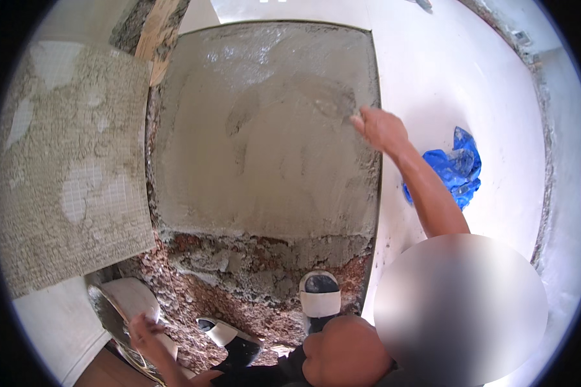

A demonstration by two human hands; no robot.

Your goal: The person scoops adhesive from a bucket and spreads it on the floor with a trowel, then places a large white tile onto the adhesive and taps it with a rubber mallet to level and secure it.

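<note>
Wet mortar [271, 174], ctr | R hand [384, 132], upper R, clamped on trowel [336, 106] | L hand [147, 335], lower L nr tub [134, 293], can't tell grip | I'd keep trowel flattish, press light

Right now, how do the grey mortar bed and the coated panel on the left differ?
The mortar bed is mostly smooth; the panel is rough. The bed looks grey throughout; the panel shows pale patches. The right hand is over the bed; no hand is on the panel. Both look roughly rectangular.
</note>
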